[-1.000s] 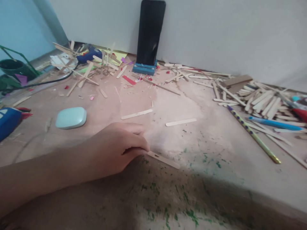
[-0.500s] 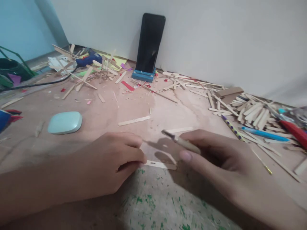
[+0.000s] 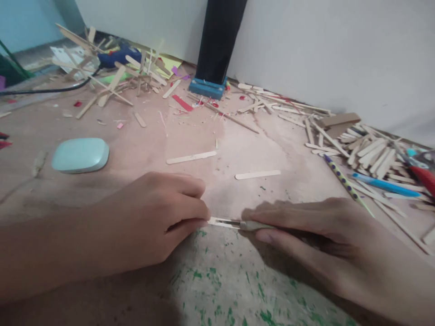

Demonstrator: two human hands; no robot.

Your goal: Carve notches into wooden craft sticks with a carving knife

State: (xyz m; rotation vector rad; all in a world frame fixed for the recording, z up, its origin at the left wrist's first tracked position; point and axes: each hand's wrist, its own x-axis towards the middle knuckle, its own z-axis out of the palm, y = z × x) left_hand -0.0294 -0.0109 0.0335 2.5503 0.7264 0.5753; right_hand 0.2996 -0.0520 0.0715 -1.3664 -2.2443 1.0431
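Observation:
My left hand pinches the left end of a thin wooden craft stick against the table. In my right hand is a small knife with a pale, stubby handle and a narrow dark metal blade. Its blade lies along the stick's face, with the tip close to my left fingertips; the earlier view shows a small slot there. The handle and my right fingers hide the stick's right end. Just beyond my hands lie two more loose craft sticks, a marked one and a plain one.
A pale mint case sits at left. A phone stands in a blue holder against the wall. Piled craft sticks, a blue pen and a patterned pencil lie at right; a blue glue gun lies among sticks at back left.
My right hand has lowered the knife from above the table onto the stick, its blade now along the wood. My left hand keeps its pinch. The view has tilted down slightly.

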